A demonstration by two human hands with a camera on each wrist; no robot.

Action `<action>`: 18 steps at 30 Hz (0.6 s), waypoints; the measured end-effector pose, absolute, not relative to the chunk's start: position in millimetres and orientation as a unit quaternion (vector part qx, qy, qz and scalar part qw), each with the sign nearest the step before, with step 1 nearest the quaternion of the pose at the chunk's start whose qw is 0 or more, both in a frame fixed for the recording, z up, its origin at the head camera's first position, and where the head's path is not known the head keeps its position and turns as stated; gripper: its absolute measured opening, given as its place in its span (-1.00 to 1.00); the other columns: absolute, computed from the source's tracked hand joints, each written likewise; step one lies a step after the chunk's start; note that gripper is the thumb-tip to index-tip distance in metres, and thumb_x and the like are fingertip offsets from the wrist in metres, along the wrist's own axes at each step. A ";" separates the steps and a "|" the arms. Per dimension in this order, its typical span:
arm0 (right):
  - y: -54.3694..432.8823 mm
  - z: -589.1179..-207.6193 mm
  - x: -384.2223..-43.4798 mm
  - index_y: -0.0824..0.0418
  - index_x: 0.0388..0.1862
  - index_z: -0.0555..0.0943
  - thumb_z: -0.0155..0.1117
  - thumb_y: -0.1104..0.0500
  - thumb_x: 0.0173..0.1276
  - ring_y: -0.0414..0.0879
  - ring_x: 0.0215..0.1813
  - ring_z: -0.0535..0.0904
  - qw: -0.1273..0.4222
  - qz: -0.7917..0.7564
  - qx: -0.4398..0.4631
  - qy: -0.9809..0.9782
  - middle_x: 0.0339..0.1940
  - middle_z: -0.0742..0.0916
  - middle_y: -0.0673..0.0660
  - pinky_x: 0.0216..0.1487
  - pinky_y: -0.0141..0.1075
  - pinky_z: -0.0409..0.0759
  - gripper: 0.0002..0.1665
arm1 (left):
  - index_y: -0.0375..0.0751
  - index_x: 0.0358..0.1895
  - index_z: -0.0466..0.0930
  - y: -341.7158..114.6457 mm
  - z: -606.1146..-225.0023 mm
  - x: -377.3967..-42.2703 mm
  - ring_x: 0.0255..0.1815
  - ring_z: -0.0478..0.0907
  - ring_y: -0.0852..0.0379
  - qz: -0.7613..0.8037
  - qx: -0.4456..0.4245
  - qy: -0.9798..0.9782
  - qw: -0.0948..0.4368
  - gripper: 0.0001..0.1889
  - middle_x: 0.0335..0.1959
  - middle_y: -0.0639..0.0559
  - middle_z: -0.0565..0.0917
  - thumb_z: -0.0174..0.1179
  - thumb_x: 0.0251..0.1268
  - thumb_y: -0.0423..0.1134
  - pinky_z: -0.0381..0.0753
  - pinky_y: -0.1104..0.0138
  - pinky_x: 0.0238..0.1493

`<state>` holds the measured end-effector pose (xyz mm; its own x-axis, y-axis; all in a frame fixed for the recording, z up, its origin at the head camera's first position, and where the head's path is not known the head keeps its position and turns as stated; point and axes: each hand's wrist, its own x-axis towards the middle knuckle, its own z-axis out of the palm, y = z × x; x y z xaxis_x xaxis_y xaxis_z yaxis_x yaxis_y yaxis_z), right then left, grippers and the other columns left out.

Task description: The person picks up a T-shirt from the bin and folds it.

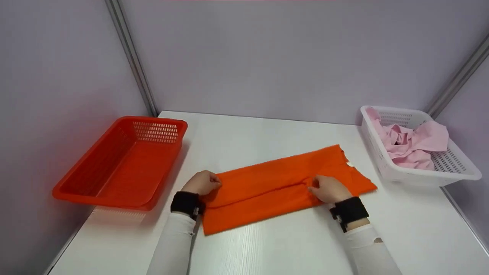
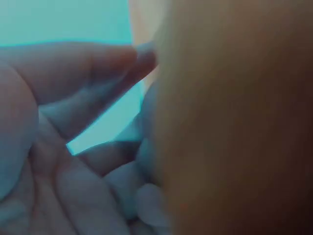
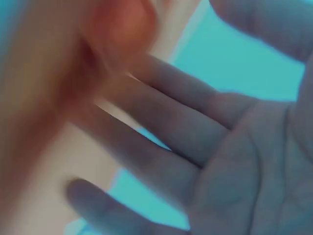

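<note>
— Orange cloth [image 1: 282,187], folded lengthwise at table [image 1: 267,244] centre: left hand [image 1: 201,182] pinching its left end, right hand [image 1: 329,188] pinching the mid-fold.
— Mid-fold stage, judging by this. Next: crosswise fold, edges aligned. Red basket [image 1: 122,162] left, white basket [image 1: 416,145] right.

White bench [image 1: 267,130] with faint wood grain, set in a booth of pale lilac-grey wall panels [image 1: 290,57]. Panels joined by grey metal strips [image 1: 131,57] at left and right corners. Soft, even light; weak shadows on bench surface.
</note>
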<state>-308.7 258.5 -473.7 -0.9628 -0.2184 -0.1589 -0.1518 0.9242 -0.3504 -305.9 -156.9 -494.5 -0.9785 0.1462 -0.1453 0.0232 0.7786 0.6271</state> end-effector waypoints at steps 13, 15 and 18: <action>245.5 -491.4 -384.8 0.26 0.53 0.38 0.03 0.18 0.56 0.53 0.40 0.14 0.088 -0.118 -0.025 0.989 0.41 0.27 0.66 0.23 0.31 0.49 -0.41 | -0.08 -0.23 0.67 -50.7 -494.0 -266.0 -0.20 0.46 0.04 0.138 0.237 0.961 0.036 -0.71 -0.23 -0.03 0.60 0.57 0.04 -0.15 0.49 0.30 -0.29; 243.1 -495.9 -392.7 0.21 0.58 0.31 -0.03 0.24 0.56 0.54 0.43 0.14 0.087 -0.123 -0.033 0.988 0.45 0.25 0.65 0.26 0.31 0.49 -0.37 | -0.04 -0.05 0.62 -40.1 -494.8 -261.7 -0.01 0.46 -0.03 0.127 0.261 0.957 0.028 -0.61 -0.02 -0.10 0.59 0.56 0.08 -0.16 0.56 0.25 -0.12; 239.1 -499.8 -403.3 0.16 0.61 0.26 -0.04 0.28 0.55 0.51 0.46 0.17 0.080 -0.130 -0.048 0.987 0.48 0.28 0.58 0.30 0.33 0.46 -0.33 | 0.02 0.16 0.63 -29.5 -495.9 -257.0 0.27 0.49 -0.07 0.119 0.289 0.950 0.023 -0.54 0.28 -0.12 0.58 0.49 0.16 -0.22 0.63 0.15 0.13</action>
<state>-403.3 239.1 -499.8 -0.9827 -0.1149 -0.1454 -0.0734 0.9619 -0.2635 -257.0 -29.5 -495.9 -0.8319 0.5544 0.0241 0.5432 0.8047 0.2395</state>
